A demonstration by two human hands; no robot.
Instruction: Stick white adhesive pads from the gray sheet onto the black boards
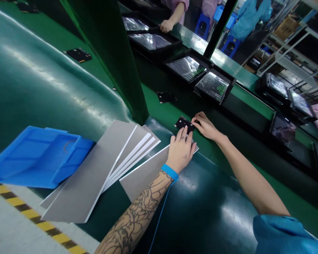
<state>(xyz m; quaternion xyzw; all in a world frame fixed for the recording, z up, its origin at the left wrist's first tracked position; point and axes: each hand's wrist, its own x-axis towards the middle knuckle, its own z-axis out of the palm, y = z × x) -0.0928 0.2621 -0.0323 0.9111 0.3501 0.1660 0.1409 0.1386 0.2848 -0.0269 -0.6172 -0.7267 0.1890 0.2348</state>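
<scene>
A small black circuit board [183,123] with white squares lies on the green bench beside a grey sheet. My left hand [180,150] rests palm down on that grey sheet [141,176], fingers stretched out and touching the board's near edge. A blue wrist strap with a cord circles that wrist. My right hand [205,126] comes in from the right, its fingers curled and pinching the board's right end.
Several grey sheets [95,176] fan out at the left by a blue plastic tray [37,157]. Other black boards [165,97] [78,54] lie on the bench. Black trays with bagged screens [187,67] run along the conveyor. A green post [113,53] stands behind. Another person's hand [166,25] is at the back.
</scene>
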